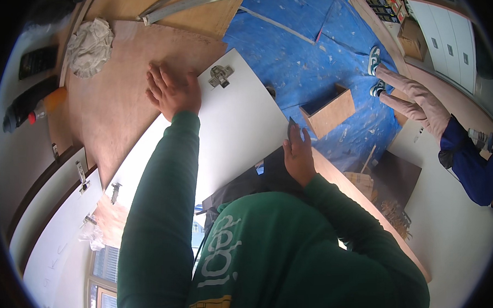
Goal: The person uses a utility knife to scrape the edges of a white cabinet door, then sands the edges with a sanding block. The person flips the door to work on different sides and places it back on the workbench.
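A white cabinet door panel point(239, 118) lies slantwise in front of me on a wooden board. One metal hinge point(220, 76) sits near its far corner and another metal hinge point(115, 193) near its left end. My left hand point(175, 92) rests with fingers spread over the panel's far edge, the fingertips over the wooden board point(128, 93); it grips nothing. At the panel's right end, my right hand point(300, 157) pinches a small dark flat piece point(291, 125) against or close to the edge. What kind of piece it is cannot be made out.
A crumpled white cloth point(90, 48) lies at the board's far left. White panels with hinges point(62, 228) lean at left. Beyond, a wooden box point(330, 110) stands on blue floor sheeting point(285, 42). Another person point(429, 107) is at the right, near drawers point(445, 40).
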### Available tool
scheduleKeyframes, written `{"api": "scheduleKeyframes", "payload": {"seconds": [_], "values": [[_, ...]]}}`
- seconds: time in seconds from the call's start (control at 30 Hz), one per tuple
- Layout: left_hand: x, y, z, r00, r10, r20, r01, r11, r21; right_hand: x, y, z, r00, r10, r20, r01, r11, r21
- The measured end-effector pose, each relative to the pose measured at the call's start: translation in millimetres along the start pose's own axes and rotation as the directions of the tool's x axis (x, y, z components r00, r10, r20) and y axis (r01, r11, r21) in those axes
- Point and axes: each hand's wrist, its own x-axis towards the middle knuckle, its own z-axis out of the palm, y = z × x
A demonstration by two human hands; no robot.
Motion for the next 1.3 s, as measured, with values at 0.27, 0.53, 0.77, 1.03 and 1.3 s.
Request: {"api": "scheduleKeyframes", "payload": {"seconds": [0.27,0.53,0.77,1.03,1.3], "values": [[-1.2,-1.8,0.0,1.0,0.002,-0.012,-0.002,1.0,-0.014,124.4,-84.8,25.6,0.996,0.002,-0.092,0.01,0.991,0.131],[-1.1,-5.5,4.9,0.999,-0.005,-0.049,0.003,0.999,-0.035,46.5,-23.8,30.3,0.996,-0.085,0.035,0.09,0.984,-0.155],[-0.4,-5.3,6.4,1.0,-0.003,-0.024,0.002,1.0,-0.029,162.5,-91.6,29.9,0.977,-0.164,-0.133,0.153,0.984,-0.09],[-1.4,-4.5,-3.1,1.0,-0.012,0.019,0.013,0.998,-0.066,124.4,-60.4,34.9,0.986,-0.155,-0.053,0.145,0.976,-0.161],[-0.8,-3.4,-3.3,1.0,-0.011,0.023,0.013,0.998,-0.064,142.0,-58.8,29.4,0.974,-0.216,-0.069,0.198,0.959,-0.204]]}}
